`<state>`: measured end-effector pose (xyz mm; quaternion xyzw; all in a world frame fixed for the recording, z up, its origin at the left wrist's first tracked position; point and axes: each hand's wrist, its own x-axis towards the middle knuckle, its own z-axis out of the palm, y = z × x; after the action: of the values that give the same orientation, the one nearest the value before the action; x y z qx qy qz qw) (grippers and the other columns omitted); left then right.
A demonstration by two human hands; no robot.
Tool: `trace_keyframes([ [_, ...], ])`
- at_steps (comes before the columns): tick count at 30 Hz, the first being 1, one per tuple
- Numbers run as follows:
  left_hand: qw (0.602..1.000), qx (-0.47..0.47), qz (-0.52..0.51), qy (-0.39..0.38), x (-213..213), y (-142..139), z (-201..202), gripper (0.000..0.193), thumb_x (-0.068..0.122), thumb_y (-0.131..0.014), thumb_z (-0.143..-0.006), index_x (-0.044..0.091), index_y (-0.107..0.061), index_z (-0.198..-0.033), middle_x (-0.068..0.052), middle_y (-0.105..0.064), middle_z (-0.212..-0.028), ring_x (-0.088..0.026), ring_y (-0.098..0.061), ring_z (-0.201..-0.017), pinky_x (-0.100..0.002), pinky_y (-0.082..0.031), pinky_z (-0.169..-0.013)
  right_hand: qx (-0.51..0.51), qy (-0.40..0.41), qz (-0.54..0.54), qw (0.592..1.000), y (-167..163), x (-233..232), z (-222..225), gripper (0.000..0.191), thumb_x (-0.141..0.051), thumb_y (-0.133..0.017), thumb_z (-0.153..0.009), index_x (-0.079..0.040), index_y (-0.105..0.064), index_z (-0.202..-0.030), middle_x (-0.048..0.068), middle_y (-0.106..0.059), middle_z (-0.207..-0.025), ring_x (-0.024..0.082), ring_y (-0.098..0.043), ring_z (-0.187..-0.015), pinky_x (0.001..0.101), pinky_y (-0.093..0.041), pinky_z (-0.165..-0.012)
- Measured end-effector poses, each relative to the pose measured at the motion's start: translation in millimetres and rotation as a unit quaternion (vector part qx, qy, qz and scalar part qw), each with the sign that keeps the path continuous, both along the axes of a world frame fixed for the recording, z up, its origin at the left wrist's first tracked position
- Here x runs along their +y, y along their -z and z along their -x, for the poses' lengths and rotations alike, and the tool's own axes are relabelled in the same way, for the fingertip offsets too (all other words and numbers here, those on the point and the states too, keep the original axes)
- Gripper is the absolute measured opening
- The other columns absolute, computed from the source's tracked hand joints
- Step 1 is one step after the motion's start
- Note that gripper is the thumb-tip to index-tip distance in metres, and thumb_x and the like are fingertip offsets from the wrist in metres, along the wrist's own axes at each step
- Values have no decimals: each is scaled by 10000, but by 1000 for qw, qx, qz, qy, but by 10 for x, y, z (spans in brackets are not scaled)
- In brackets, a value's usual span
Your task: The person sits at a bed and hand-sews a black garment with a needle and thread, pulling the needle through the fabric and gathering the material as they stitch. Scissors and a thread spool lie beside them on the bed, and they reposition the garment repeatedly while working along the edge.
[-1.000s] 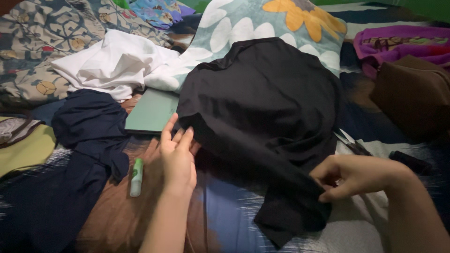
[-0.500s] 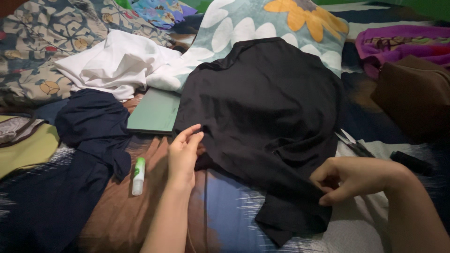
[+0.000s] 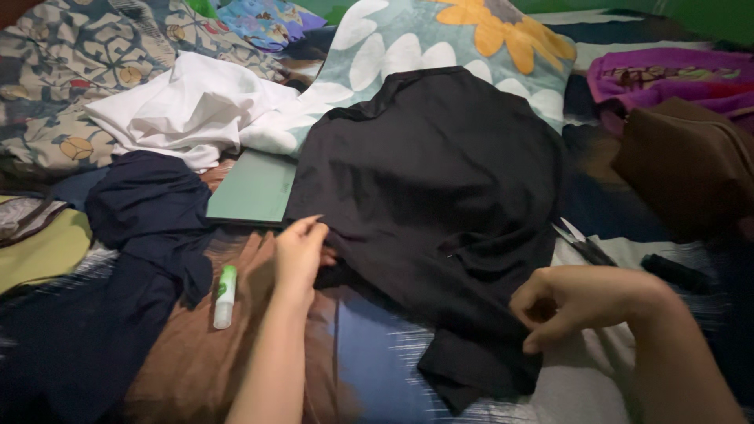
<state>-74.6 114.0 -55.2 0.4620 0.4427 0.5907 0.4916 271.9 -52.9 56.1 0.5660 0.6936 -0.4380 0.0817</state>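
Note:
A black garment point(image 3: 440, 196) lies spread over a patterned bed cover. My left hand point(image 3: 300, 253) pinches its left edge, next to a flat grey-green board point(image 3: 253, 188). My right hand point(image 3: 581, 302) is closed on the garment's lower right edge, near its bottom corner. A small green and white tube point(image 3: 225, 295) lies on the brown cloth just left of my left forearm.
A white cloth point(image 3: 184, 110) is bunched at the back left, a dark navy garment point(image 3: 137, 235) at the left. A flowered pillow point(image 3: 471, 39) lies behind the black garment. A brown bag point(image 3: 683, 165) and purple cloth point(image 3: 667, 74) sit at the right, scissors point(image 3: 581, 245) beside them.
My left hand has slid up and closed its fingers on the garment's left edge. My right hand stays gripping the lower right edge.

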Motion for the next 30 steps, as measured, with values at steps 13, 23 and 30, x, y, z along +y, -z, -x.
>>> trace_keyframes([
  [13,971,-236,-35,-36,-58,-199,174,266,101,-502,-948,147,-665,-1153,-28,-671,-948,-141,-644,-719,-280,-537,-595,45,34,4,998,-111,-12,-34,234,-296,-750,-889,-126,-670,-750,-38,-621,-646,87,-588,-593,250,-494,-590],
  [23,983,-181,-17,37,-59,-118,119,345,183,-449,-945,71,-750,-1073,-47,-663,-935,-155,-636,-710,-288,-536,-595,-23,22,-5,999,-73,5,11,276,-306,-764,-878,-126,-642,-709,-33,-585,-613,107,-529,-557,278,-428,-564],
  [30,981,-192,-2,36,-321,-262,45,345,247,-764,-868,189,-680,-1198,58,-645,-996,-81,-591,-786,-255,-512,-699,-17,-31,-6,999,-54,19,138,230,-329,-748,-896,-163,-670,-757,-55,-604,-643,77,-556,-579,244,-457,-578],
])
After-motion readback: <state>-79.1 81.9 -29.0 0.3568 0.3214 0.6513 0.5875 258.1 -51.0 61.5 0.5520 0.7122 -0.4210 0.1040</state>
